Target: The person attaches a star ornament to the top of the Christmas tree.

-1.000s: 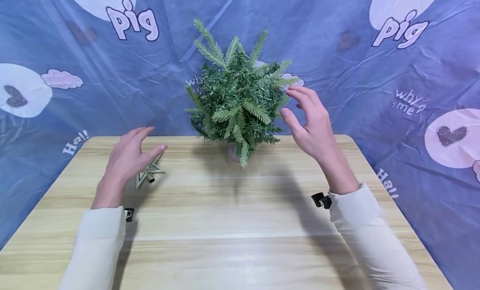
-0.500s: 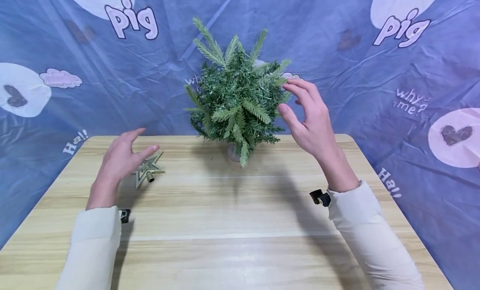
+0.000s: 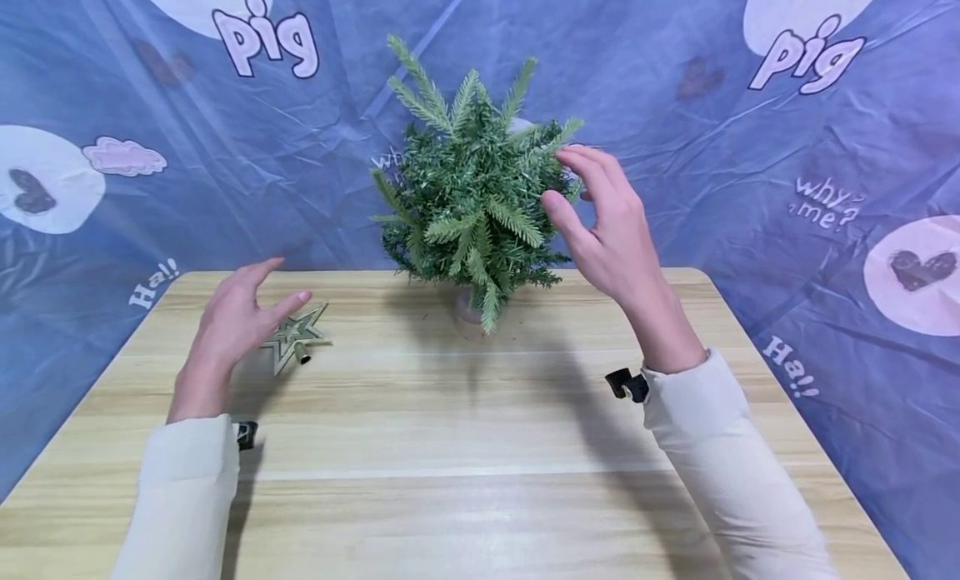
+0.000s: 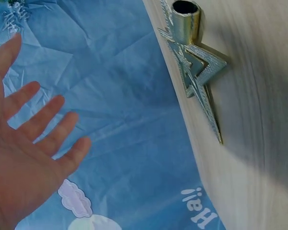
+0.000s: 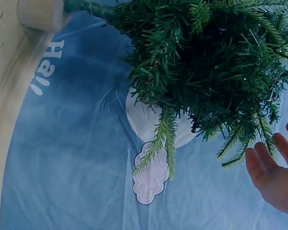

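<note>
A small green artificial tree (image 3: pixel 474 192) stands in a pale pot (image 3: pixel 468 312) at the back middle of the wooden table (image 3: pixel 450 447). My right hand (image 3: pixel 600 222) is raised beside the tree's right side, fingers spread, thumb at the branch tips. A gold glitter star topper (image 3: pixel 294 338) with a short tube lies flat on the table at the left. My left hand (image 3: pixel 236 317) hovers open just left of the star, holding nothing. In the left wrist view the star (image 4: pixel 197 67) lies apart from the spread fingers (image 4: pixel 33 124). In the right wrist view the tree (image 5: pixel 211 62) fills the top.
A blue printed cloth (image 3: pixel 750 147) hangs behind and around the table. The table's back edge runs just behind the pot. Both forearms wear cream sleeves with small black clips at the wrists.
My right hand has moved left and up toward the tree's right side. My left hand has drawn slightly back to the left, uncovering more of the star.
</note>
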`<state>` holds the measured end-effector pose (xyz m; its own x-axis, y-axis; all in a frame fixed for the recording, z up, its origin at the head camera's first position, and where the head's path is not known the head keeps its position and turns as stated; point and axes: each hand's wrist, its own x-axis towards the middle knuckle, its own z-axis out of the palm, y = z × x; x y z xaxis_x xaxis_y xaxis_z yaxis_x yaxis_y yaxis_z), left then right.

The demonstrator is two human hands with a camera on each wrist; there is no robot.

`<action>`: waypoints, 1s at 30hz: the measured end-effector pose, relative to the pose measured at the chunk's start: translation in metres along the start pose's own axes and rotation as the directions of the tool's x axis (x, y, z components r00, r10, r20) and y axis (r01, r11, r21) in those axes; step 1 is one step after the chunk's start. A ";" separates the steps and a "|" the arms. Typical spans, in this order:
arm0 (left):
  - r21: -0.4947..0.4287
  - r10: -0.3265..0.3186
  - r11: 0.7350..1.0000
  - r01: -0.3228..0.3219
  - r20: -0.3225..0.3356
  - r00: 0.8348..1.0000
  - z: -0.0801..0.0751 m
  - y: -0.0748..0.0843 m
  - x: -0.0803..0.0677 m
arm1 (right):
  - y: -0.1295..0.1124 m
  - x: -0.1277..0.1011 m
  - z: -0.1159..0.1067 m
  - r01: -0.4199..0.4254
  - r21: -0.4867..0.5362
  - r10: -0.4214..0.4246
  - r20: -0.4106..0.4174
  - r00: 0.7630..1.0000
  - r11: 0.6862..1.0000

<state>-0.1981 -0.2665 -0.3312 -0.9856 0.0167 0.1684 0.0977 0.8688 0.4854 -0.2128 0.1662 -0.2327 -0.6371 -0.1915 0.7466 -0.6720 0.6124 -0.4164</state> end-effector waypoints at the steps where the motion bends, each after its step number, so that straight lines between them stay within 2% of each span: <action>1: -0.004 -0.001 1.000 0.001 0.005 1.000 0.000 -0.001 0.000 | 0.000 0.001 0.000 -0.007 -0.002 0.007 0.008 1.000 1.000; 9: -0.056 -0.045 0.997 0.049 0.073 0.996 0.004 -0.014 0.000 | -0.002 0.006 0.005 -0.055 0.007 0.054 0.059 0.997 0.998; 16: -0.067 -0.088 0.993 0.097 0.123 0.988 0.007 -0.027 0.001 | -0.005 0.009 0.011 -0.070 -0.003 0.070 0.046 0.996 0.998; 24: -0.027 -0.070 0.997 0.076 0.178 0.982 0.016 -0.042 0.008 | -0.007 0.012 0.013 -0.104 -0.044 0.106 0.045 0.993 0.994; 30: -0.043 -0.092 0.994 0.105 0.242 0.966 0.022 -0.046 0.011 | -0.007 0.012 0.014 -0.151 -0.064 0.155 0.070 0.985 0.987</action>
<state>-0.2164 -0.2954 -0.3701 -0.9944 0.0560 -0.0895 -0.0008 0.8437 0.5368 -0.2207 0.1492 -0.2280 -0.7584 -0.1475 0.6348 -0.5430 0.6818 -0.4902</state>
